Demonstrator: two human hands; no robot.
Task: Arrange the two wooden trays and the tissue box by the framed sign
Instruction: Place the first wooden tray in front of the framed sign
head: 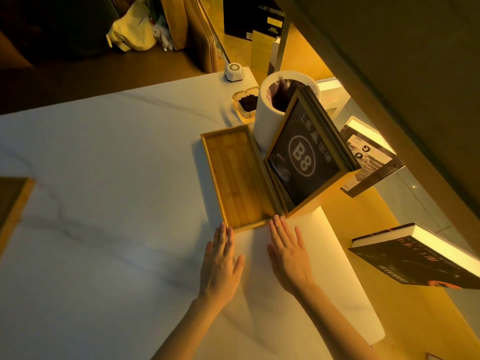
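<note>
A long, shallow wooden tray (235, 175) lies empty on the white table, its long side against the framed sign (305, 154), a black panel marked B8 in a wooden frame. My left hand (220, 263) and my right hand (288, 255) rest flat on the table with fingers stretched, fingertips at the tray's near short edge. Neither hand holds anything. Another wooden tray (13, 203) pokes in at the table's left edge, mostly cut off by the frame. No tissue box is in view.
Behind the sign stands a white cylindrical bin (267, 118) with a dark liner. A glass ashtray (245, 103) and a small white device (234, 71) sit near the table's far corner. Books (415, 258) lie on lit shelves past the table's right edge.
</note>
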